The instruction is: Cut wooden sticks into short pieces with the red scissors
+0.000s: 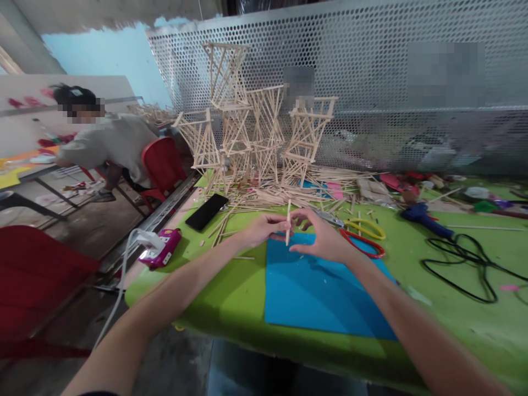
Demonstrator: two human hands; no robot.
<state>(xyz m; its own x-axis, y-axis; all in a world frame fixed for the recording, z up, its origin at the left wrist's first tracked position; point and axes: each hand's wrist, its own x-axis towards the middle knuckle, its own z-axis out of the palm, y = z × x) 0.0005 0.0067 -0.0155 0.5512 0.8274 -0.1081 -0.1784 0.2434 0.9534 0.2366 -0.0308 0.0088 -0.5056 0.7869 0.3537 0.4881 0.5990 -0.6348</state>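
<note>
Wooden stick [288, 224] stood nearly upright in front of the person, at twelve o'clock of the body and over the far edge of the blue sheet [313, 311]. The left hand [264, 230] had it pinched between thumb and fingers, while the right hand [324, 235] waited just beside it at three o'clock, thumb and fingers curved wide apart; whether a right fingertip touched the wood could not be told. Good handling seemed to call for a light, firm left pinch near the middle, leaving both ends free, and a right grip closing squarely so the stick would not twist. Working low over the sheet looked wise, as did keeping elbows and wrists clear of the stick frameworks [266, 144] and loose stick pile [280, 193] at twelve o'clock. The glue gun [427, 219] lay at three o'clock, its black cord [457, 256] looped where a right sleeve might catch it.
</note>
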